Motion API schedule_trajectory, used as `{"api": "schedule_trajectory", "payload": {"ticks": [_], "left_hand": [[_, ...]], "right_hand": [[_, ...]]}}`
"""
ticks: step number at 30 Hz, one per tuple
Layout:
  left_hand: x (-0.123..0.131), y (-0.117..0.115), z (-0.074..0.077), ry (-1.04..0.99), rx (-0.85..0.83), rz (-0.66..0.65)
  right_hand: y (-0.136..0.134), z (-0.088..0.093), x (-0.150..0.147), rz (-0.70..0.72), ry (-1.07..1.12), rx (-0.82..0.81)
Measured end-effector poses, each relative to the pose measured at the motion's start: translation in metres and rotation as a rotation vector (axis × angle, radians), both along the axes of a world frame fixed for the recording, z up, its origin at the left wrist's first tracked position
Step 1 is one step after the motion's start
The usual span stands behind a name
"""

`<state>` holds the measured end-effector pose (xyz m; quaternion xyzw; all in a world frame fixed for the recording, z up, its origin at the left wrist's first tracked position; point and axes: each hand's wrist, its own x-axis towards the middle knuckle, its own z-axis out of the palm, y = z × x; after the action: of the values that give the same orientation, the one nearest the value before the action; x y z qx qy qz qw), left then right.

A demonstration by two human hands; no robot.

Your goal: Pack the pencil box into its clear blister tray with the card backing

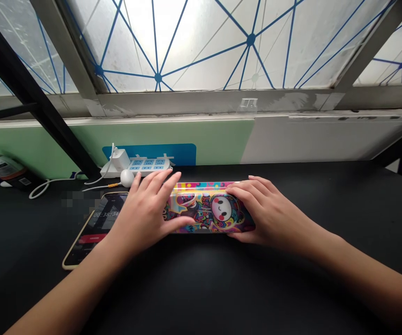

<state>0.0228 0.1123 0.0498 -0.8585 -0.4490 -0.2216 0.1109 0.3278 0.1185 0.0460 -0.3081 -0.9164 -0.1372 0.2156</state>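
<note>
A long box-like case (204, 211), printed with bright cartoon figures and a round white face, lies lengthwise on the black table. My left hand (150, 204) is over its left end, fingers spread and thumb stretched along the printed face. The fingertips point to the back and do not look closed around the case. At the other end, my right hand (261, 209) grips the case, with fingers over the top back edge and the thumb low at the front. Both hands hide the case's ends.
A phone (98, 228) with a timer on its screen lies partly behind my left forearm. Behind it are a white power strip (148, 164) with a plug and cables. A bottle (7, 167) rests at far left, near a black metal post (40, 97). A window stands behind the table (201, 288).
</note>
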Motion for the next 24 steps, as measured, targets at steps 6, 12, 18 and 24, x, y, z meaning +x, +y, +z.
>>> {"api": "schedule_trajectory", "payload": {"ticks": [6, 12, 18, 24], "left_hand": [[-0.008, 0.003, 0.006, -0.091, 0.057, -0.066], [-0.001, -0.004, 0.009, -0.092, 0.099, -0.135], [0.006, -0.012, 0.004, -0.012, 0.102, -0.111], [0.009, -0.019, 0.008, 0.092, 0.037, -0.135]], "right_hand": [[-0.010, 0.000, -0.007, 0.015, 0.031, 0.095], [-0.015, 0.005, -0.007, -0.026, 0.160, 0.170], [-0.022, 0.002, -0.013, -0.035, 0.101, 0.191], [-0.024, -0.001, -0.019, -0.001, 0.063, 0.186]]}}
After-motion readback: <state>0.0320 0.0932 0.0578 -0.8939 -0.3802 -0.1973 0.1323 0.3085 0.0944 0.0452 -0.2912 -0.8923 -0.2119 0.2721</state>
